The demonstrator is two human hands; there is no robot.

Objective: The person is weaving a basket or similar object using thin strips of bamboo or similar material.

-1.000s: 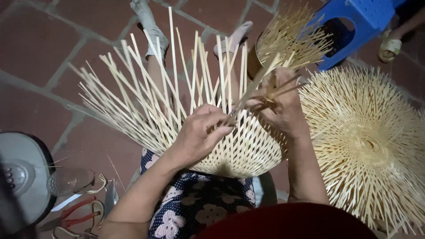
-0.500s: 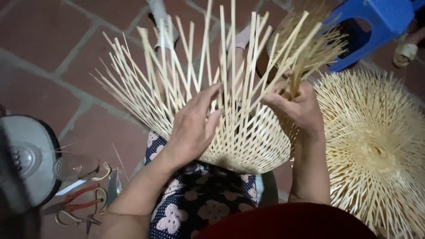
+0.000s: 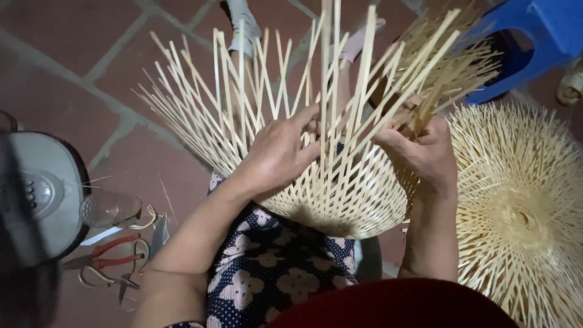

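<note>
The half-woven bamboo basket [image 3: 328, 194] rested on the person's lap, its rounded woven base toward the camera and its loose upright strips [image 3: 243, 103] fanning away over the tiled floor [image 3: 73, 67]. The left hand [image 3: 279, 155] lay against the woven wall at the near left side, fingers curled loosely among the strips; whether its grip pinched any single strip could not be told. The right hand [image 3: 422, 152] was at the right rim, its grip pressed together around a bunch of upright strips. Both forearms came up from the bottom edge of the head view, over dark cloth with a pale flower print [image 3: 273, 273].

A second woven bamboo piece [image 3: 522, 212], round with splayed ends, lay just beside the basket on the right. A blue plastic stool [image 3: 540, 36] stood beyond it. On the floor at left were a grey fan base [image 3: 42, 194], red-handled pliers [image 3: 109, 252] and scissors [image 3: 130, 273].
</note>
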